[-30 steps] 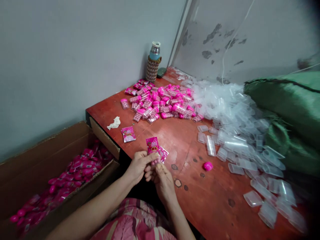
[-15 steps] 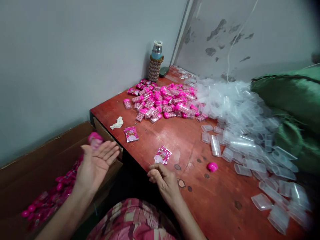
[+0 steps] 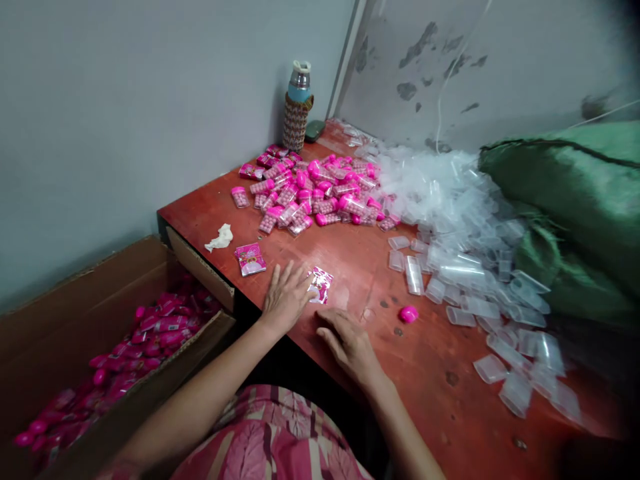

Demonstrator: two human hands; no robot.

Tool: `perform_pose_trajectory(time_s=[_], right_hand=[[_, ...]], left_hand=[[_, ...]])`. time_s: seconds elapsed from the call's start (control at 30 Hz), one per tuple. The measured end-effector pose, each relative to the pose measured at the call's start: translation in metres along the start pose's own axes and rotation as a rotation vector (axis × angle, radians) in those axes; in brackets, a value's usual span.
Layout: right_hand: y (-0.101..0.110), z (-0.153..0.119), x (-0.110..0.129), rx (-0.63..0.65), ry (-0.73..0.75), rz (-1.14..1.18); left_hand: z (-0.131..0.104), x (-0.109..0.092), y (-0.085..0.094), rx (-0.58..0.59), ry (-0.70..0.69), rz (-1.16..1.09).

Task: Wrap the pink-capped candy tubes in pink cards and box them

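Observation:
My left hand [image 3: 286,299] lies over the table near its front edge, palm down with fingers stretched out, its fingertips at the left side of a shiny pink printed label [image 3: 323,285]. Just below and right of that label is my right hand [image 3: 349,343], fingers loosely curved, thumb apart, nothing seen in it. A stack of similar pink labels [image 3: 251,259] sits left of my left hand. One loose pink cap [image 3: 409,314] rests to the right. Farther back lies a heap of clear containers with pink caps and small pink balls [image 3: 320,193].
Empty clear plastic containers [image 3: 465,273] are piled on the right beside a green sack [image 3: 575,200]. At lower left a cardboard box [image 3: 90,273] holds pink-wrapped containers [image 3: 150,340]. A flask in a knitted cover [image 3: 296,120] stands against the wall. White crumpled scrap [image 3: 220,237] lies at the table's left edge.
My left hand has come from above the box to the table, beside the label. The pink container that was falling near it is no longer in the air. My right hand has loosened its fingers.

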State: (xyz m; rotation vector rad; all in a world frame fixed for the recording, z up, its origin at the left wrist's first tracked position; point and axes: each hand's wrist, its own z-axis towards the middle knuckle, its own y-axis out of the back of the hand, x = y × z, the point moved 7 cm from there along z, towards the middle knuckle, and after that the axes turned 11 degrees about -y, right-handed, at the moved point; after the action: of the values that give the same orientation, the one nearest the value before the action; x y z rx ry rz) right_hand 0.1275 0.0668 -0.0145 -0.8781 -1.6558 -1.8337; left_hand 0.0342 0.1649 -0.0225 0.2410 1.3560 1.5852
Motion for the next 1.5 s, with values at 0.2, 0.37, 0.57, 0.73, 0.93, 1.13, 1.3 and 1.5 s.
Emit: perform_pose_trajectory(time_s=[0.2, 0.37, 0.57, 0.73, 0.93, 1.13, 1.3, 1.5], right_hand=[[0.017, -0.006, -0.025, -0.154, -0.357, 0.347], [0.012, 0.018, -0.035, -0.290, -0.456, 0.719], [0.006, 0.048, -0.020, -0.234, -0.434, 1.014], [0.013, 0.055, -0.014, -0.141, -0.446, 0.967], [0.010, 0.059, -0.016, -0.044, -0.437, 0.789], [0.072, 0.120, -0.012, -0.270, -0.234, -0.042], [0.105, 0.210, -0.019, -0.410, -0.169, -0.595], [0.097, 0.241, -0.030, -0.349, -0.177, -0.681]], left_hand=[[-0.001, 0.001, 0.002, -0.065, 0.013, 0.037], [-0.003, 0.000, 0.008, -0.174, -0.006, -0.065], [-0.004, 0.004, 0.022, -0.284, 0.132, -0.588], [-0.009, 0.006, -0.001, -0.083, 0.601, -1.390], [-0.010, 0.009, -0.012, -0.112, 0.713, -1.502], [-0.017, 0.029, -0.010, -0.277, 0.900, -1.503], [-0.024, 0.034, -0.008, -0.380, 1.005, -1.583], [-0.037, 0.038, -0.003, -0.539, 1.090, -1.655]])
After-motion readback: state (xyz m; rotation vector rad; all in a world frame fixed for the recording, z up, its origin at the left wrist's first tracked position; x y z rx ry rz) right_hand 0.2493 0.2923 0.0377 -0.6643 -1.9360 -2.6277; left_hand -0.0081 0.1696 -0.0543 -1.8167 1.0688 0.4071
